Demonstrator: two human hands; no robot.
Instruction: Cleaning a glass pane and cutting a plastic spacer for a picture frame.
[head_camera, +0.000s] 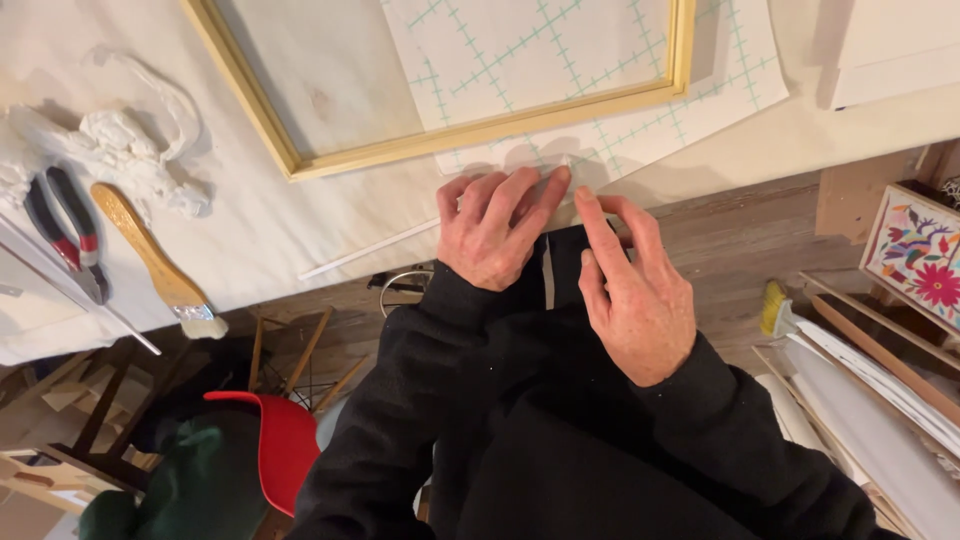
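**Hand Position at the Counter Edge**

Head view. The left hand (497, 228) lies palm down at the near edge of the counter (270, 215), fingers spread and extended, fingertips pressing on the corner of the gridded sheet (610, 140). It grips nothing. The right hand (632, 290) sits just beside it, loosely open, with the index finger stretched forward to touch the same sheet edge; the other fingers are curled slightly. Nothing is held in it. Both wrists wear black sleeves.

The gridded sheet is white with green lines and lies partly under a wooden frame (470, 130), which rests flat on the cloth-covered counter just beyond the fingertips. A thin white strip (370, 250) lies along the counter edge, left of the left hand.

Well apart on the left lie a wooden-handled brush (155, 258), red-handled pliers (65, 232) and a crumpled white rag (120, 150). Below the counter, a red chair (280, 440) stands on the floor. On the right, a flower-patterned panel (915, 260) leans beside stacked boards.
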